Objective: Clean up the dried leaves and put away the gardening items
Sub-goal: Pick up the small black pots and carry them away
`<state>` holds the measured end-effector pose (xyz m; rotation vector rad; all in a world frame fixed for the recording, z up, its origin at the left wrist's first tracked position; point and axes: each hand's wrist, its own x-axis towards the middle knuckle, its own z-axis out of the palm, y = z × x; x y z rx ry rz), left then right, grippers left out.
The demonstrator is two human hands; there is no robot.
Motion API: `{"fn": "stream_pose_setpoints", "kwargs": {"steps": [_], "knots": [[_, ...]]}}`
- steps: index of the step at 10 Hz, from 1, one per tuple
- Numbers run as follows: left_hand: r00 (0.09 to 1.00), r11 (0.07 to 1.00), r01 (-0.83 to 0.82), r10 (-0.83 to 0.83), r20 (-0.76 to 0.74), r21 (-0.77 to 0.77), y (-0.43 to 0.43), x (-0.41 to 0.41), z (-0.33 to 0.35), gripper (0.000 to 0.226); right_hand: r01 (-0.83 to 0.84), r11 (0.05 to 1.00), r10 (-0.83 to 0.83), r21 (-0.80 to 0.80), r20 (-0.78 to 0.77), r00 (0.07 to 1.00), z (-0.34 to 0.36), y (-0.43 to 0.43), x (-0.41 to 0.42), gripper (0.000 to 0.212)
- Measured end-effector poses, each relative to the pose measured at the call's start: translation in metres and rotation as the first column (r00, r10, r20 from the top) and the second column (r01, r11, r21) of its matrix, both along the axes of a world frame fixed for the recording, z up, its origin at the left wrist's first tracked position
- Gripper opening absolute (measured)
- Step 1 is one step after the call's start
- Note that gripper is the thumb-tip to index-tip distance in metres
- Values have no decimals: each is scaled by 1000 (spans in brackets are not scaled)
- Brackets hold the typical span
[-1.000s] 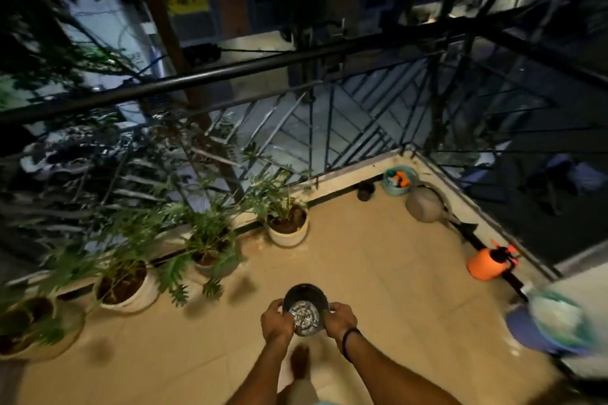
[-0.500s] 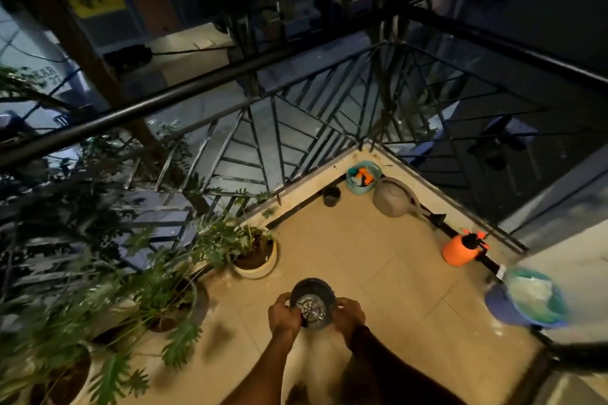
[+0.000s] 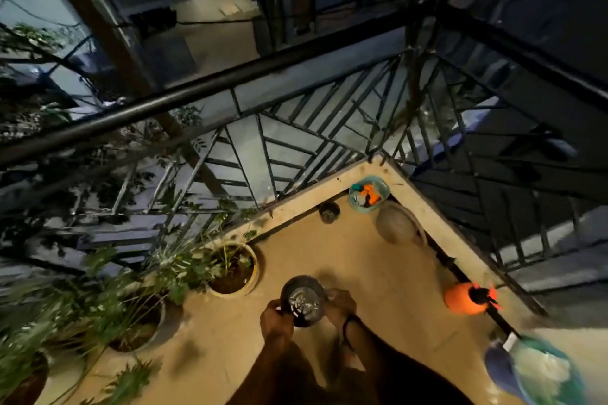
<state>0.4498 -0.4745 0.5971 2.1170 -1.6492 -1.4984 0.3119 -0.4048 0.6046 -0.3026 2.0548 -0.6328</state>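
While both hands grip it by the rim, the small black pot [image 3: 304, 301] is held above the balcony floor [image 3: 378, 273], mouth up. A pale drain grid shows inside and it looks empty. Left hand [image 3: 275, 319] is curled on the near-left edge, right hand [image 3: 340, 303] on the right edge.

Step, as judged: putting away an empty pot.

A matching black pot [image 3: 329, 211] stands by the corner ledge, near a teal basket [image 3: 358, 205] of orange tools and a grey watering can [image 3: 396, 223]. An orange sprayer [image 3: 464, 299] sits along the right ledge.

Next move probably calls for carrying the pot to the corner and stacking it or setting it beside its match, clear of the cream planter [image 3: 255, 273].
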Motion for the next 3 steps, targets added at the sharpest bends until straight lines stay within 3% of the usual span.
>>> {"fn": "stream_pose_setpoints", "kwargs": {"steps": [3], "knots": [[999, 999, -19, 20, -40, 44, -66, -75, -23, 40, -69, 996, 67, 58, 44, 997, -72, -76, -87, 17]]}}
